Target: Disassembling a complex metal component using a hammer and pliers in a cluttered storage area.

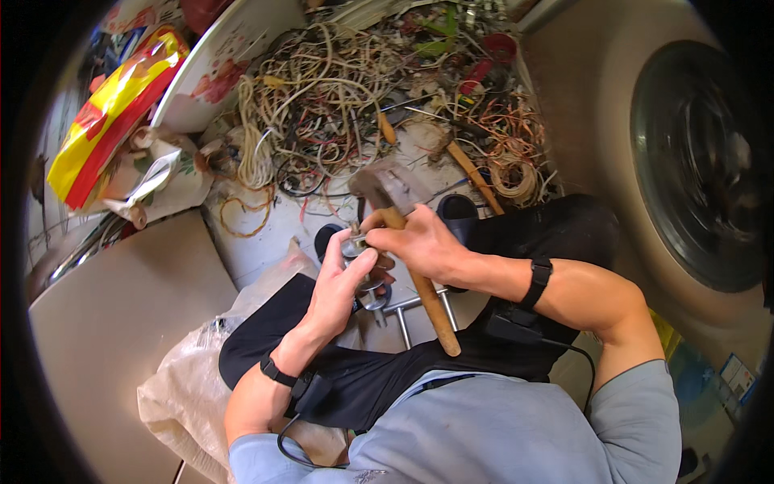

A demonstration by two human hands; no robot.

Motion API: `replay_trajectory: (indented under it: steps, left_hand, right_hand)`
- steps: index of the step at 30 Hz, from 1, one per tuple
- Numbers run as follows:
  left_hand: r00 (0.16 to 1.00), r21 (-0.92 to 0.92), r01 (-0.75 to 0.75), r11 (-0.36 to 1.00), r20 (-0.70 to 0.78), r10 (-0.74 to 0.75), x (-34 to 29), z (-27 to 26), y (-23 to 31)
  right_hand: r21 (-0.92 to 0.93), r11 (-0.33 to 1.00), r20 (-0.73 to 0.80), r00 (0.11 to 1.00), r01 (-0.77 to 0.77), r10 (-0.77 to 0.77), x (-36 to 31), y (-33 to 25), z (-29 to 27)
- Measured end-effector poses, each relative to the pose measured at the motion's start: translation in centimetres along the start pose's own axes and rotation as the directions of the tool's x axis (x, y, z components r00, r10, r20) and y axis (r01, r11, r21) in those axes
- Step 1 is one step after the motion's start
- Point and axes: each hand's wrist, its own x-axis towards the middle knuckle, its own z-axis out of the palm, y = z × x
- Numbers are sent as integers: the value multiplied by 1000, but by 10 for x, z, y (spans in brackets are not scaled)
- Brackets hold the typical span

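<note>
My left hand [343, 286] is closed around a shiny metal fitting [375, 297], holding it in front of my lap. Its exact kind is partly hidden by my fingers. My right hand [427, 246] grips a hatchet by its wooden handle [434, 310], close under the broad, slightly blurred metal head [397, 187]. The handle's end points down toward my waist. Right thumb and fingertips meet the upper end of the fitting beside my left fingers. Below, between my legs, chrome bars [403, 321] show; whether they join the fitting I cannot tell.
A large tangle of wires [314, 97] covers the floor ahead, with a wooden stick [476, 177] at its right. A round-doored washing machine [693, 161] stands at right. On the left are a beige panel [137, 315], a pale sack [185, 387] and a yellow-red bag [117, 113].
</note>
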Motion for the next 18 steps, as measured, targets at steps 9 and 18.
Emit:
replay_trajectory:
  steps: [9, 18]
  left_hand:
    - [989, 27, -146, 989, 42, 145, 7, -9, 0]
    - [992, 94, -129, 987, 13, 128, 1, -8, 6]
  right_hand:
    - [135, 991, 52, 999, 7, -14, -1, -16, -2]
    - [152, 988, 52, 999, -6, -2, 6, -10, 0]
